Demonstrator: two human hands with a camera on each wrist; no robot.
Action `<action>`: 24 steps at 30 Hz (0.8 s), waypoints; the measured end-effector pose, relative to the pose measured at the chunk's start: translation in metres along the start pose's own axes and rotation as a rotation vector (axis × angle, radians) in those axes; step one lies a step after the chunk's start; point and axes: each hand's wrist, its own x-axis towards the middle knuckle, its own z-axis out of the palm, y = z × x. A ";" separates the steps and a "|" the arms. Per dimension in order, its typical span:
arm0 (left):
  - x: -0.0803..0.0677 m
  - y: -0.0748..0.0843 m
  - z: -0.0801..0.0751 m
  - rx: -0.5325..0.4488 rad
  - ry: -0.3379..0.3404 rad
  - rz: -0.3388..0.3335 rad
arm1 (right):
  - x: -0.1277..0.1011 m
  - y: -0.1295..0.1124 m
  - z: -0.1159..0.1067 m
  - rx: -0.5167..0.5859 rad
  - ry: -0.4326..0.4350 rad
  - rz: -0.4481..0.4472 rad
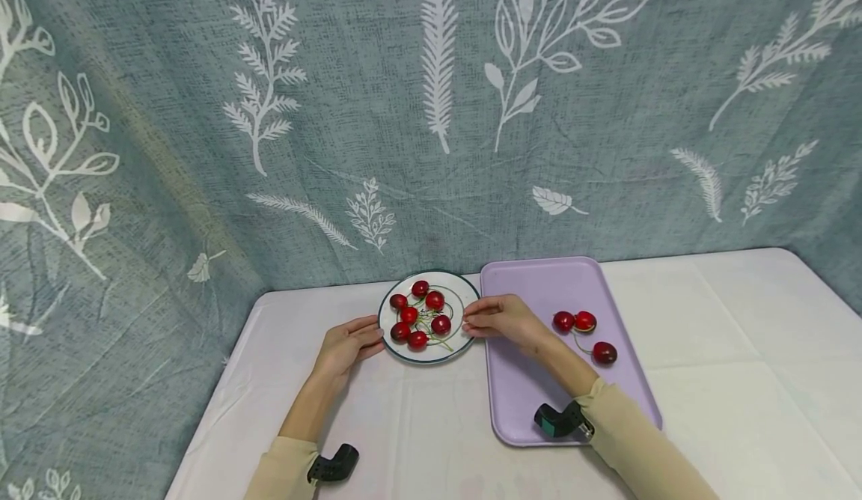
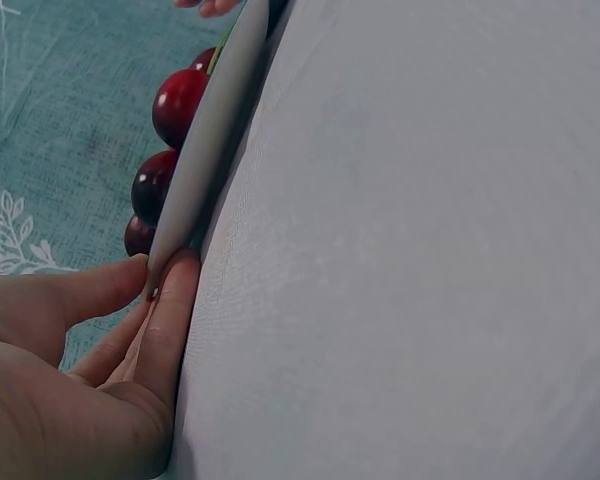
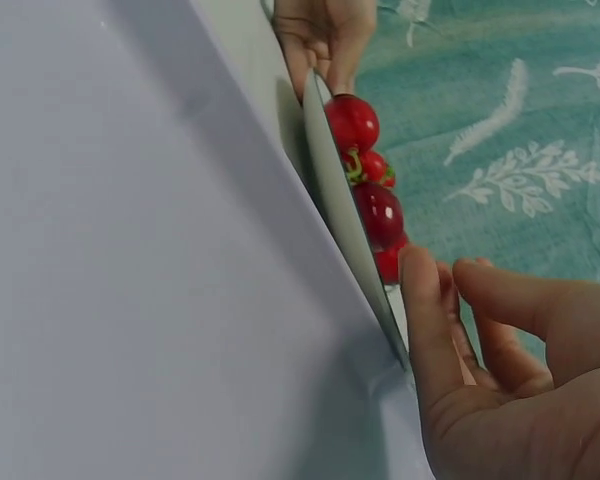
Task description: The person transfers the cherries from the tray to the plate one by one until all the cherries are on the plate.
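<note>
A white plate (image 1: 453, 289) with a dark rim sits on the table and holds several red cherries (image 1: 424, 313) with green stems. My left hand (image 1: 373, 339) pinches its left rim, thumb on top and fingers beneath, as the left wrist view shows (image 2: 155, 290). At the plate's right rim my right hand (image 1: 471, 319) holds on with its fingertips (image 3: 430, 290). The plate's underside (image 2: 215, 120) and cherries (image 2: 178, 105) show edge-on in the left wrist view. Edge-on too in the right wrist view, the plate (image 3: 330, 170) has my left hand (image 3: 325, 35) at its far end.
A lavender tray (image 1: 539, 283) lies just right of the plate, under my right forearm, with three loose cherries (image 1: 584, 321) on it. A white cloth (image 1: 727, 380) covers the table. A teal leaf-print curtain (image 1: 431, 111) hangs close behind.
</note>
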 end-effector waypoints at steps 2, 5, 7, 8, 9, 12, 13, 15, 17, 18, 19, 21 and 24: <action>0.000 0.000 0.000 0.002 0.001 0.002 | -0.002 -0.002 -0.003 -0.014 -0.001 -0.011; 0.000 0.000 0.001 0.004 0.003 0.000 | -0.006 -0.006 -0.007 -0.047 -0.001 -0.022; -0.001 0.000 0.001 0.005 0.003 0.000 | -0.008 -0.009 -0.012 -0.087 -0.007 -0.031; -0.001 0.000 0.001 0.005 0.004 0.000 | -0.010 -0.010 -0.014 -0.105 -0.007 -0.032; -0.001 0.000 0.001 0.008 0.004 0.001 | -0.011 -0.012 -0.016 -0.126 -0.011 -0.035; -0.001 0.000 0.000 0.011 0.006 0.002 | -0.015 -0.018 -0.023 -0.205 -0.015 -0.042; -0.001 0.000 0.000 0.011 0.006 0.002 | -0.018 -0.020 -0.025 -0.224 -0.015 -0.043; -0.001 0.000 0.000 0.011 0.005 0.001 | -0.022 -0.025 -0.030 -0.254 -0.012 -0.044; -0.002 0.000 0.000 0.010 0.004 0.000 | -0.027 -0.028 -0.036 -0.267 -0.012 -0.052; -0.001 0.000 0.000 0.009 0.005 0.000 | -0.029 -0.029 -0.039 -0.268 -0.015 -0.056; -0.001 0.000 0.000 0.009 0.005 -0.001 | -0.031 -0.030 -0.043 -0.270 -0.014 -0.060; -0.001 0.000 0.000 0.010 0.004 -0.002 | -0.035 -0.033 -0.051 -0.280 -0.010 -0.071; -0.001 0.001 0.000 0.011 0.005 -0.006 | -0.042 -0.037 -0.065 -0.312 0.005 -0.077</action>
